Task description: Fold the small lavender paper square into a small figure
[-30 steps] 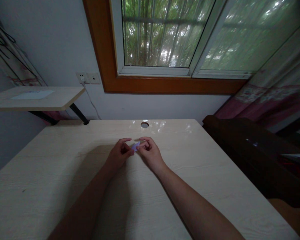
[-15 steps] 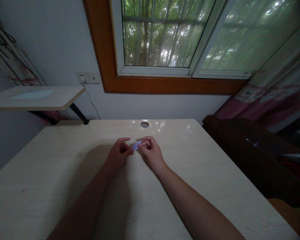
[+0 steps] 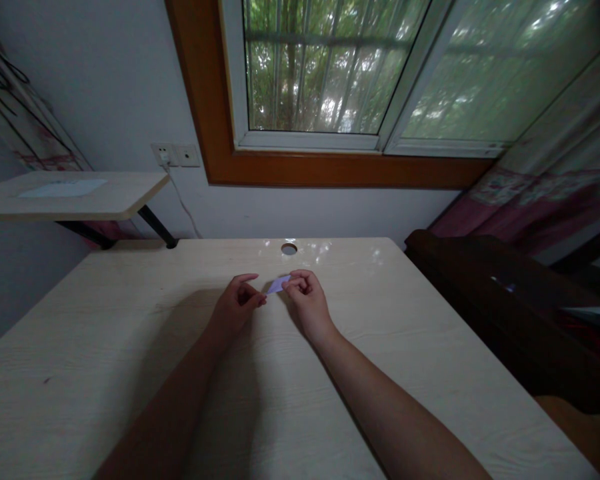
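Both my hands rest near the middle of a pale wooden table [image 3: 130, 373]. My right hand [image 3: 306, 300] pinches a small folded piece of light purple paper [image 3: 278, 285] between thumb and fingers. My left hand [image 3: 236, 303] sits just left of it, fingers curled, its fingertips close to the paper's lower left tip. Whether the left fingers touch the paper is not clear.
A round cable hole [image 3: 289, 249] lies in the table beyond my hands. A small side shelf [image 3: 80, 197] stands at the left by a wall socket [image 3: 176, 155]. Dark wooden furniture [image 3: 505, 307] borders the table's right side below a curtain. A window fills the wall ahead.
My right hand has lifted the purple paper slightly up and away from my left hand. The left fingers have loosened from the paper.
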### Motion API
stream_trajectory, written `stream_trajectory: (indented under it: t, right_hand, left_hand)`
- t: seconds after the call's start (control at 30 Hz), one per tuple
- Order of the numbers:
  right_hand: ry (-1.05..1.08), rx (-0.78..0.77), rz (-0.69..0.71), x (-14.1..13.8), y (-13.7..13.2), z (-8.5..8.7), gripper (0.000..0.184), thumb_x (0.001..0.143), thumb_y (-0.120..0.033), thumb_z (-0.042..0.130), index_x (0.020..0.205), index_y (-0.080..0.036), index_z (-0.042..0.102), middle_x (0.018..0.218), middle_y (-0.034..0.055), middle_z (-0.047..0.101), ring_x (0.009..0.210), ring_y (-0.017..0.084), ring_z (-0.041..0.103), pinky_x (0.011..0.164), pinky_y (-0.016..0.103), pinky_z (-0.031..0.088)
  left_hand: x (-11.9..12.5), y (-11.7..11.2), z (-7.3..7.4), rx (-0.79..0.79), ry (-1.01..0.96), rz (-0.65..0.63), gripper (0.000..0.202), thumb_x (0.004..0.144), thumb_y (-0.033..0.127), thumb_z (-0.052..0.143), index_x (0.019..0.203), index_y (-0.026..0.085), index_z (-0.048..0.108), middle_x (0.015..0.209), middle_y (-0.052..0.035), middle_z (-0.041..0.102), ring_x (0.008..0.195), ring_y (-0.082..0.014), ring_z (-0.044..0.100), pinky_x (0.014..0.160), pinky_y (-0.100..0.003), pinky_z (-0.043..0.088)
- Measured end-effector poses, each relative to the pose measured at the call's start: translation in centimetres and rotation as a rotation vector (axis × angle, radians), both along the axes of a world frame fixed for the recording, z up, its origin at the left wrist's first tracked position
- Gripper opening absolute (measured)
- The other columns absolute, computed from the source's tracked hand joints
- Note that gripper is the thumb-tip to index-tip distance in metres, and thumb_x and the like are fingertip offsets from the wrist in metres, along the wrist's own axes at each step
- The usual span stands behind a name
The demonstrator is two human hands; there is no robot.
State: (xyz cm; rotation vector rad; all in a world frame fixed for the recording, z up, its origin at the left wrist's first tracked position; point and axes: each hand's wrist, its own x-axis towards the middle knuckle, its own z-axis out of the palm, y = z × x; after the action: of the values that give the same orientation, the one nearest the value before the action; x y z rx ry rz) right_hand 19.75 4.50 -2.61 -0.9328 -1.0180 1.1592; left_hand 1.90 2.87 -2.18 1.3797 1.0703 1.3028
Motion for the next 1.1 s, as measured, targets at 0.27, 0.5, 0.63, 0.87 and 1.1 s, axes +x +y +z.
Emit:
stream_trajectory:
  t: [0.27,0.5,0.63,0.87,1.1]
  right_hand:
    - [0.000,-0.003,0.060,0.1,-0.2,0.4,0.041,0.074,-0.027,0.074,0.114,-0.025,0.064,0.074,-0.0035,0.064,0.065,0.013,0.056,0.065,0.027,0.044]
    - [-0.019,0.036,0.163,-0.1,-0.6,0.7,0.048,0.073,-0.029,0.076,0.119,-0.027,0.062,0.077,-0.0021,0.066,0.071,0.015,0.060,0.070,0.029,0.046]
    - [-0.033,0.045,0.186,-0.2,-0.8,0.7,0.043,0.073,-0.027,0.076,0.114,-0.027,0.063,0.077,-0.0029,0.062,0.068,0.013,0.057,0.067,0.027,0.044]
    - [-0.181,0.093,0.244,-0.3,-1.5,0.8,0.027,0.080,-0.027,0.069,0.107,-0.027,0.066,0.081,-0.0013,0.063,0.067,0.013,0.054,0.064,0.027,0.042]
    - [-0.446,0.262,0.182,-0.1,-1.7,1.5,0.018,0.082,-0.024,0.067,0.099,-0.027,0.073,0.093,0.0033,0.064,0.080,0.017,0.057,0.072,0.030,0.044]
  left_hand:
    - [0.1,-0.4,0.3,0.003,0.115,-0.015,0.036,0.081,0.032,0.069,0.112,0.020,0.058,0.077,0.0007,0.067,0.072,-0.0156,0.065,0.072,-0.030,0.050]
    - [0.0,-0.9,1.2,-0.039,0.330,-0.080,0.023,0.083,0.041,0.065,0.081,0.019,0.069,0.075,-0.0016,0.070,0.071,-0.0173,0.063,0.069,-0.028,0.047]
    - [-0.1,-0.8,1.0,-0.049,0.264,-0.046,0.023,0.085,0.040,0.063,0.083,0.018,0.069,0.075,-0.0024,0.071,0.073,-0.0177,0.066,0.072,-0.029,0.049]
    - [-0.3,-0.3,0.5,-0.037,0.176,0.013,0.021,0.085,0.038,0.062,0.080,0.018,0.066,0.071,-0.0011,0.068,0.069,-0.0152,0.063,0.069,-0.027,0.049]
    - [-0.2,-0.3,0.8,-0.063,0.137,0.014,0.020,0.083,0.036,0.062,0.079,0.017,0.062,0.065,0.0003,0.065,0.063,-0.0134,0.060,0.064,-0.026,0.049]
